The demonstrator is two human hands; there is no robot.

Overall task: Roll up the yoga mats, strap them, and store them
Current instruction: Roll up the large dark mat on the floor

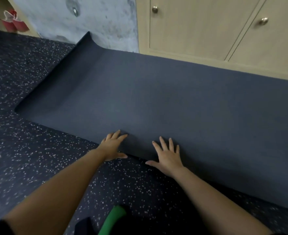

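Note:
A dark blue yoga mat [156, 92] lies unrolled on the speckled floor, running from the left to beyond the right edge. Its far left corner curls up against the wall. My left hand [113, 145] rests on the mat's near long edge, fingers spread on top and thumb at the edge by the floor. My right hand [167, 156] lies flat a little to the right on the same edge, fingers spread and straight. No strap is visible.
Beige cabinet doors [199, 26] with round knobs stand right behind the mat. A grey wall [89, 22] is at the back left, with red bags [15, 22] in the far left corner. A green object [113, 221] lies by my body at the bottom.

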